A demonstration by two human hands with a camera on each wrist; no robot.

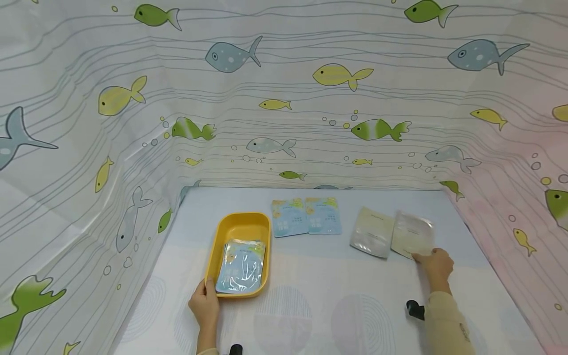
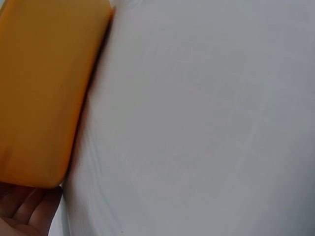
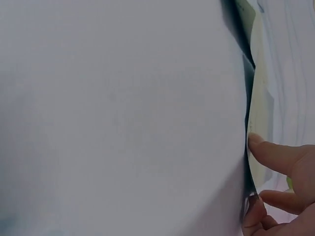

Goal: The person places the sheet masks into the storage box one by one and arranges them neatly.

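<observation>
Holding tray [image 1: 239, 224] of already-loaded blue packets [image 1: 241, 268] in left grip [image 1: 206, 302], pinching pale packet [image 1: 412, 234] in right grip [image 1: 436, 267], apparently leaving four unpacked.

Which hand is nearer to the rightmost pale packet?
The right hand: it pinches the near edge of the rightmost pale packet. The left hand is far across the table, holding the yellow tray at its near-left corner.

Small printed words stood on the flat pale-blue packets [image 1: 323, 217] and the silvery pale-green pouches [image 1: 413, 234], but seemed unreadable.
</observation>
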